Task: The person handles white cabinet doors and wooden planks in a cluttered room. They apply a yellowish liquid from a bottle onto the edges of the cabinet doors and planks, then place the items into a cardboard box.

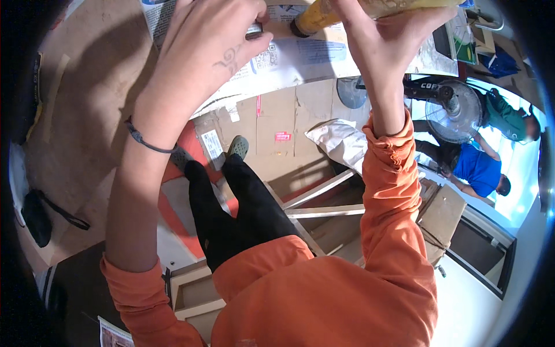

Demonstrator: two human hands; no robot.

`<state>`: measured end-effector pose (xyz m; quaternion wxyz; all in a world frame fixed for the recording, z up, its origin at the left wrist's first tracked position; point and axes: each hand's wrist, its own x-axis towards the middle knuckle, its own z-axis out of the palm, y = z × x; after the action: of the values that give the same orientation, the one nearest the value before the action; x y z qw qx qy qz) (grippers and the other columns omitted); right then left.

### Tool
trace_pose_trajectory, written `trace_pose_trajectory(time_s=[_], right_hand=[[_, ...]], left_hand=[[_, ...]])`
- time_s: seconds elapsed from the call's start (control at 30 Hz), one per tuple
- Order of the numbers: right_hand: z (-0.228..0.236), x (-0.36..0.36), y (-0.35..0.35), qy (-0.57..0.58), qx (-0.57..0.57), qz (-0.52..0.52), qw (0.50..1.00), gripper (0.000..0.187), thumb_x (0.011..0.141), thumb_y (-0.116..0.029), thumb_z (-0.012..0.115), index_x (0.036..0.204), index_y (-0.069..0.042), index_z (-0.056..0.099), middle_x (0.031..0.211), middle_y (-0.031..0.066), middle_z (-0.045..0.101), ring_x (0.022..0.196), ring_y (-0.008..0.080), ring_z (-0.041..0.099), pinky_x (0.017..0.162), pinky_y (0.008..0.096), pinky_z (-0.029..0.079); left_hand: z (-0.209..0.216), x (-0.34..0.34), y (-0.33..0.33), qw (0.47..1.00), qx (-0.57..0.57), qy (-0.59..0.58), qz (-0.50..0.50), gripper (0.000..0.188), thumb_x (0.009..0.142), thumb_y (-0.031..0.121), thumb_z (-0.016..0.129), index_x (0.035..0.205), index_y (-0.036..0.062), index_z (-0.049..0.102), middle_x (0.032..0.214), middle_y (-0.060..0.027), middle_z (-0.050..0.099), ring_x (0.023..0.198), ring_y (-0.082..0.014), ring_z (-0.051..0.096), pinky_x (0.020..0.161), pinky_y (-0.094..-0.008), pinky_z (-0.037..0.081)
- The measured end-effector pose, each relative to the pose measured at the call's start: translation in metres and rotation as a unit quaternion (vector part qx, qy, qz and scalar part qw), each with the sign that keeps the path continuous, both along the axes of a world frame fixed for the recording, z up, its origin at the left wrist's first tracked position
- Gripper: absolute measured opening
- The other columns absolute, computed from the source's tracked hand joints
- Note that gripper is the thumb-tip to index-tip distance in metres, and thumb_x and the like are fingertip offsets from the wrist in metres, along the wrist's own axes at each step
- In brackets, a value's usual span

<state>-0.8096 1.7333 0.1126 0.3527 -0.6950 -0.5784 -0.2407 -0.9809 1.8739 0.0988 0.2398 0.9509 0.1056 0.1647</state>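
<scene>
At the top of the head view, my left hand is over the printed paper sheet on the work surface. Its thumb and fingers are closed around a small, dark, metallic-looking piece, mostly hidden. To the right, my right hand grips a yellow bottle-like container. The container's dark end points left and down, close to the sheet. Its far part runs past my fingers and is cut off by the picture's upper edge.
Brown board covers the left, with a black strapped pouch on it. Wooden frames, a white sack and a cardboard box stand below the table. A fan and two people are at right.
</scene>
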Motion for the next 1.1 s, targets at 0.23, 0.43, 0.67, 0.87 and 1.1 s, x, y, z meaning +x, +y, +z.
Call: trace_pose_trajectory(time_s=[0.23,0.43,0.67,0.87,1.1], right_hand=[[-0.003,0.000,-0.018,0.230,0.104,0.052,0.966,0.097,0.086,0.010,0.068,0.155,-0.008,0.001,0.131,0.0185,0.047,0.105,0.0252,0.063,0.089,0.0359,0.058],[0.000,-0.003,-0.006,0.215,0.123,0.088,0.965,0.093,0.084,0.010,0.070,0.152,-0.002,0.008,0.137,0.0185,0.040,0.112,0.0241,0.057,0.088,0.0322,0.057],[0.013,0.006,0.002,0.299,0.158,-0.027,0.941,0.072,0.085,-0.021,0.079,0.138,0.002,0.037,0.118,0.0165,0.057,0.100,0.0250,0.062,0.085,0.0352,0.054],[0.003,0.009,-0.005,0.381,0.138,-0.093,0.909,0.063,0.085,-0.028,0.077,0.133,-0.004,0.044,0.109,0.0095,0.059,0.087,0.0180,0.065,0.061,0.0295,0.057],[-0.001,0.022,-0.004,0.338,0.103,-0.079,0.932,0.050,0.088,-0.029,0.074,0.125,-0.002,0.054,0.104,0.0080,0.061,0.085,0.0167,0.065,0.064,0.0288,0.055]], left_hand=[[-0.008,-0.001,0.003,0.999,-0.031,-0.027,-0.021,0.021,0.083,0.021,0.070,0.091,0.0020,0.070,0.095,-0.0084,0.064,0.099,-0.0244,0.055,0.090,-0.0380,0.035],[-0.006,-0.002,0.001,0.999,-0.035,-0.021,-0.011,0.020,0.084,0.021,0.069,0.092,0.0020,0.069,0.096,-0.0087,0.065,0.101,-0.0239,0.056,0.092,-0.0380,0.035],[-0.008,-0.005,0.001,0.999,-0.040,-0.032,-0.019,0.021,0.085,0.020,0.068,0.092,0.0010,0.068,0.096,-0.0093,0.064,0.102,-0.0247,0.056,0.092,-0.0389,0.035],[-0.021,-0.012,0.001,0.996,-0.017,-0.086,-0.025,0.018,0.087,0.019,0.065,0.087,0.0011,0.063,0.091,-0.0110,0.061,0.098,-0.0256,0.056,0.091,-0.0406,0.037],[-0.033,-0.014,0.003,0.988,-0.004,-0.148,-0.042,0.019,0.088,0.018,0.063,0.083,0.0013,0.054,0.089,-0.0121,0.058,0.099,-0.0267,0.056,0.092,-0.0415,0.039]])
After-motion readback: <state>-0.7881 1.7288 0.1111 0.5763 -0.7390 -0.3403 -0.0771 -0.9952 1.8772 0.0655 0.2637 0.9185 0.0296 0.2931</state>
